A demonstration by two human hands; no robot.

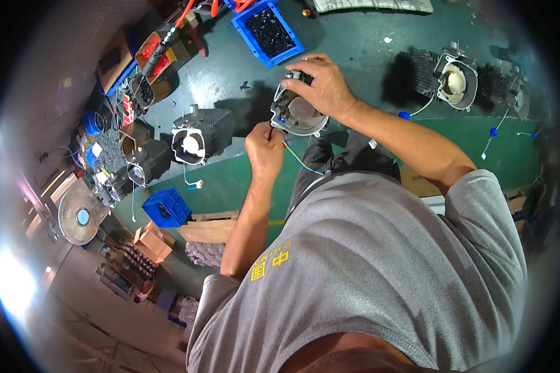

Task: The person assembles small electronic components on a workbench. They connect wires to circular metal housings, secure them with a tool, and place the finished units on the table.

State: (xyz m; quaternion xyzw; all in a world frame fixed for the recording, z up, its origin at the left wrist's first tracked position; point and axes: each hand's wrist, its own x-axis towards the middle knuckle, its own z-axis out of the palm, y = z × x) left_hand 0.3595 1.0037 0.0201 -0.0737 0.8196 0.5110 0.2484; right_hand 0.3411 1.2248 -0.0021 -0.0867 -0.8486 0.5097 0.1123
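A round, open metal motor housing [300,127] stands at the table's near edge in front of me, its hollow side toward me. My right hand [325,86] is closed over its top, thumb and fingers around the upper fitting. At the housing's lower left rim, my left hand [265,151] is closed in a pinch; what lies between the fingertips is too small to make out. A yellow and blue cable [302,164] hangs from the housing beside this hand and ends in a small connector over my lap.
A blue bin of small black parts [269,32] stands beyond the housing. Similar finned housings with cables sit along the edge, one at left [213,132] and one at right [455,82]. Boxes and a power screwdriver [154,59] are at far left, a fan [79,216] below.
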